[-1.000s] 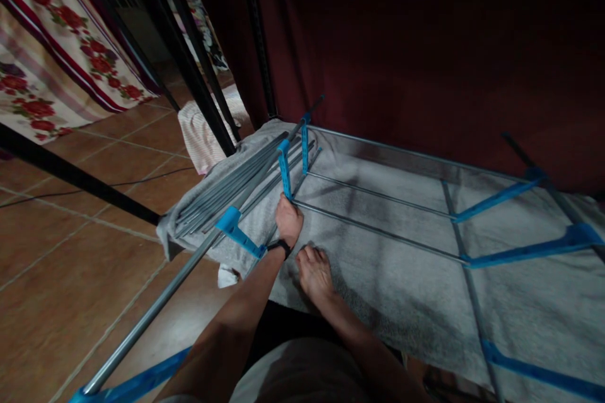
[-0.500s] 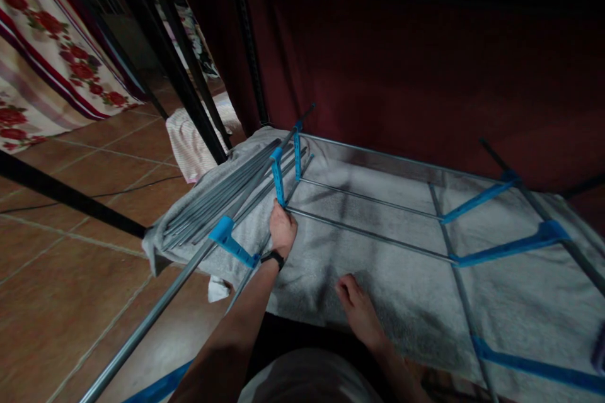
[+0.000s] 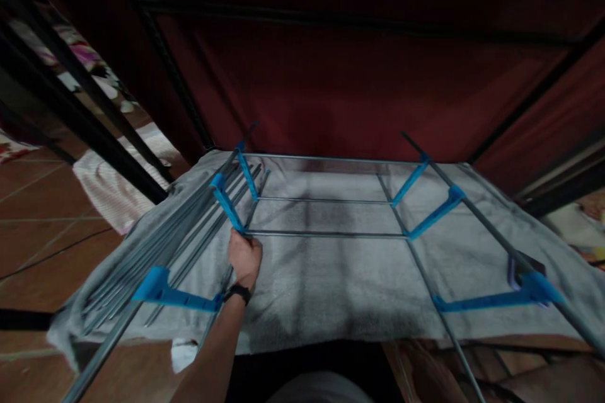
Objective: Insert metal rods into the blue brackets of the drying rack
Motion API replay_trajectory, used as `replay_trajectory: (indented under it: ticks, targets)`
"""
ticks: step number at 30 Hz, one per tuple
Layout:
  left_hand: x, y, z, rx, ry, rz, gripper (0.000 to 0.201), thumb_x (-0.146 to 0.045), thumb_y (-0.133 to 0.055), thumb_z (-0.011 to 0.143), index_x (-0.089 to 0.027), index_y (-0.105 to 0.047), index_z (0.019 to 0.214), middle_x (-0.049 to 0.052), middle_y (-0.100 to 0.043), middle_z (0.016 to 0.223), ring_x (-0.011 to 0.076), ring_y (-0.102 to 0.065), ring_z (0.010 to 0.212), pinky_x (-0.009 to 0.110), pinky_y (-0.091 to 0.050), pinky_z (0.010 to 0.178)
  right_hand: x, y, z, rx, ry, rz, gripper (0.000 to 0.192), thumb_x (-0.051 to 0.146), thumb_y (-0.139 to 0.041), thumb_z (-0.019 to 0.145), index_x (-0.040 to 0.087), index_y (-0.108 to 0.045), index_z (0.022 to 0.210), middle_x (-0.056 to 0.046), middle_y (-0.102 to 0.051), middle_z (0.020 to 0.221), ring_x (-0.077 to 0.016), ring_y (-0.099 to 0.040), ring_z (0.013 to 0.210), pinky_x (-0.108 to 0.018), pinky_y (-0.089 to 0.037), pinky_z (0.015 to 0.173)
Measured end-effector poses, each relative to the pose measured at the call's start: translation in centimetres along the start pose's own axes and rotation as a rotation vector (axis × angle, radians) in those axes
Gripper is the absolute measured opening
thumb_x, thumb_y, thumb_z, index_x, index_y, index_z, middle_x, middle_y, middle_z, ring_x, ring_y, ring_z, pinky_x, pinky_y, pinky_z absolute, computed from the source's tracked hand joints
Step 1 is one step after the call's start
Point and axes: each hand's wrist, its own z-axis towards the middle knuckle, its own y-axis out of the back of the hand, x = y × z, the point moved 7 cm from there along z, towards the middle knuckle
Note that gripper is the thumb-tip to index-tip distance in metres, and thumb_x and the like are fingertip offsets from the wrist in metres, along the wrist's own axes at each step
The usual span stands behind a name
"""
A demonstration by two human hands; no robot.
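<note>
A rack frame of grey metal tubes and blue plastic brackets lies on a grey towel [image 3: 331, 283]. My left hand [image 3: 244, 257], with a black band at the wrist, is closed around the frame's left rail, right where a blue bracket [image 3: 227, 203] meets a thin cross rod [image 3: 326, 234]. A bundle of loose grey rods [image 3: 161, 233] lies just left of that hand on the towel. More blue brackets [image 3: 432, 217] hold the right side rail. My right hand is out of sight.
Dark red fabric [image 3: 331, 88] on a black frame closes off the back. Black poles [image 3: 85, 113] slant across the left, over a pink-white cloth [image 3: 108, 182] and brown floor tiles [image 3: 28, 227]. A small dark object [image 3: 517, 269] sits by the right rail.
My right hand slid back off the towel and left the view. The view swung right, so the whole frame shows. My left hand stayed at the same joint.
</note>
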Motion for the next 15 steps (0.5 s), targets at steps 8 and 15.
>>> replay_trajectory:
  ticks: [8,15]
  targets:
    - [0.0,0.1,0.5,-0.001,-0.015,0.051,0.059,-0.028,-0.052,0.083,-0.004,-0.044,0.137,0.022,-0.063,0.116,0.0375,-0.063,0.112,0.051,-0.053,0.094,4.4,0.0,0.9,0.084,0.004,-0.031,0.027,0.023,-0.050,0.080,0.038,-0.072,0.081,-0.012,-0.076,0.082,-0.0294,-0.076,0.078,-0.041,-0.057,0.066]
    - [0.0,-0.1,0.5,-0.004,-0.002,0.080,0.062,-0.030,-0.052,0.081,-0.003,-0.043,0.136,0.024,-0.063,0.119,0.0419,-0.063,0.115,0.055,-0.054,0.094,6.5,2.6,2.4,-0.038,0.023,0.006,0.025,0.030,-0.046,0.091,0.032,-0.071,0.086,-0.004,-0.074,0.075,-0.0225,-0.071,0.068,-0.034,-0.055,0.065]
